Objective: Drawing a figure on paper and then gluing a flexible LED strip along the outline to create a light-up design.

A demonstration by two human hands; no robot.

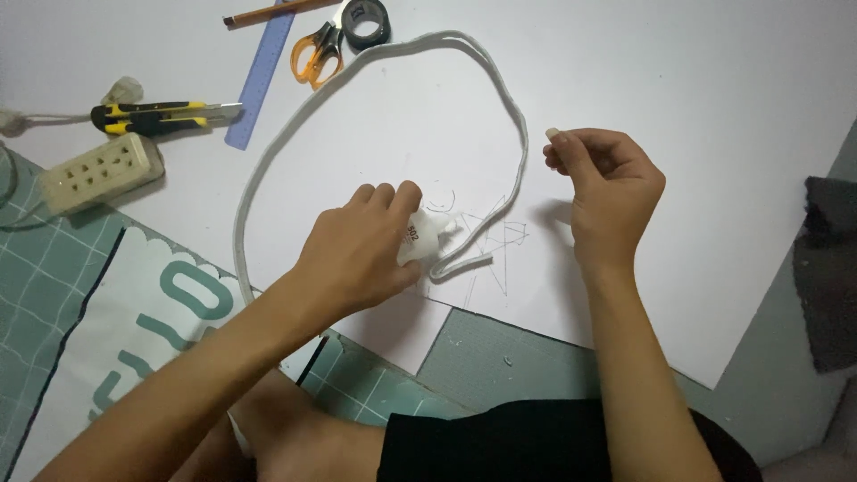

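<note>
Down at the bottom, a black cloth [536, 442] lies close to the person, next to a green mat [45, 268] with a grid of lines. On top of the mat sits a big white sheet of paper [696, 107], and its near edge runs slanting from the middle toward the right. Some thin pencil lines [495, 236] are drawn on the paper.

Both arms reach out over the paper. The left hand [357, 254] is closed around a small white squeeze bottle [427, 234], pressing it down on the paper. The bottle is soft and crumpled, and its tip points at the two ends of a white rope [375, 67] that meet just beside it. The right hand [607, 183] is held up a little, and its fingers pinch a tiny pale cap [553, 133]. It does not touch the rope.

The rope makes one big loop on the paper, going far up and coming back. Inside the loop the paper is bare. To the right of the loop there is lots of bare paper too.

Off to the left lie a cream power strip [103, 170] and a yellow and black cutter knife [156, 116]. Farthest away are a blue ruler [263, 71], orange scissors [319, 54], a roll of dark tape [366, 22] and a pencil [268, 11]. A dark grey cloth [830, 268] sits at the right edge.
</note>
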